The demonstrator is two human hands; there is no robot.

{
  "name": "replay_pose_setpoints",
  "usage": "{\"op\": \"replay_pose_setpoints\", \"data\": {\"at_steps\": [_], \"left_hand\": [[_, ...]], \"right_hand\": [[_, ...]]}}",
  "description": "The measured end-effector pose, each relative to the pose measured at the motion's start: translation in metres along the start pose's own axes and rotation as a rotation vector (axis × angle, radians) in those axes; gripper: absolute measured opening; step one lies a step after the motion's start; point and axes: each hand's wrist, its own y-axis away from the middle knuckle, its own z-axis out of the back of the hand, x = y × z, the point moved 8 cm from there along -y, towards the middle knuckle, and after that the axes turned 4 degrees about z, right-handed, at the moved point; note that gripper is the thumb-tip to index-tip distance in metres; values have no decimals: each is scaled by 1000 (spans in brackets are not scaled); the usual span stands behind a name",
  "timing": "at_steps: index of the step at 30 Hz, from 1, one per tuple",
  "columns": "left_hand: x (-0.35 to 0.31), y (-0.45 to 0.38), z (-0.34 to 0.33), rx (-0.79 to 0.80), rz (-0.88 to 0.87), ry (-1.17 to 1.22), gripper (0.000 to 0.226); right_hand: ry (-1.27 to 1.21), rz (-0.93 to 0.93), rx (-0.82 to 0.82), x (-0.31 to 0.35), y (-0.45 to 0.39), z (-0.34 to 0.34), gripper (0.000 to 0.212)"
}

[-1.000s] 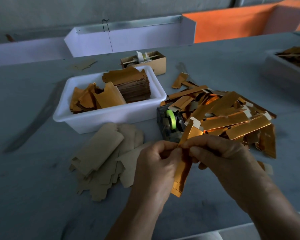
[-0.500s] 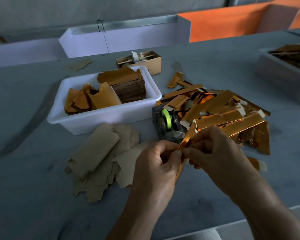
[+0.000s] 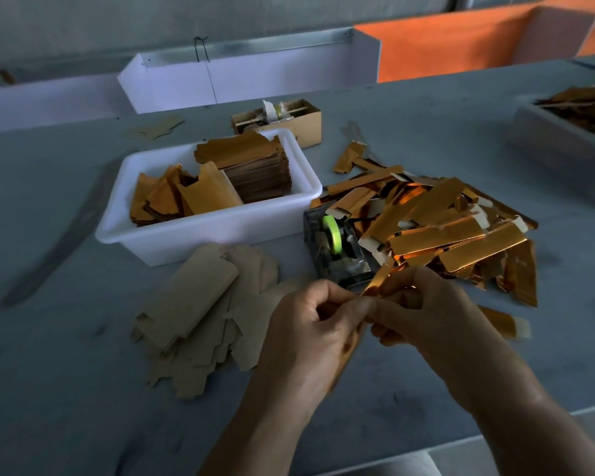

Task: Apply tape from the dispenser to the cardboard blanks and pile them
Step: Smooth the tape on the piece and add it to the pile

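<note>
My left hand point(image 3: 308, 333) and my right hand point(image 3: 430, 310) both pinch one folded gold cardboard blank point(image 3: 378, 279) in front of the tape dispenser point(image 3: 337, 250), which carries a green tape roll. Most of the blank is hidden between my hands. A heap of folded gold blanks point(image 3: 454, 228) lies right of the dispenser. Flat brown blanks point(image 3: 200, 304) lie spread on the table to the left of my hands.
A white tub point(image 3: 200, 231) with gold blanks and a stacked pile stands behind the flat blanks. A small cardboard box point(image 3: 306, 123) sits behind it. A grey bin point(image 3: 557, 142) is at the far right. One gold piece point(image 3: 502, 321) lies right of my hands.
The blank hung down flat between my hands a second ago; now it is folded narrow and drawn up between my fingers. Both hands have stayed close in front of the dispenser.
</note>
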Motion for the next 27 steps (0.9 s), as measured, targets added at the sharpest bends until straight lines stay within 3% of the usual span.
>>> {"op": "replay_pose_setpoints", "data": {"at_steps": [5,8,13,19,21,24,27], "left_hand": [[14,0,3,31,158,201,16],[14,4,-1,13,159,233,15],[2,8,1,-70,6,151,14],[2,10,4,-40,62,281,15],[0,10,8,-43,47,281,12],[0,11,7,-37,40,258,9],[0,12,4,-21,26,241,9]], "right_hand": [[-156,-113,146,-7,6,-8,37],[42,-26,54,1,10,-1,42],[355,160,-100,24,12,10,29],[560,152,-133,17,12,14,45],[388,87,-68,2,12,13,48],[-214,-68,198,-14,20,-6,54],[-398,-76,240,-14,22,-16,37]]}}
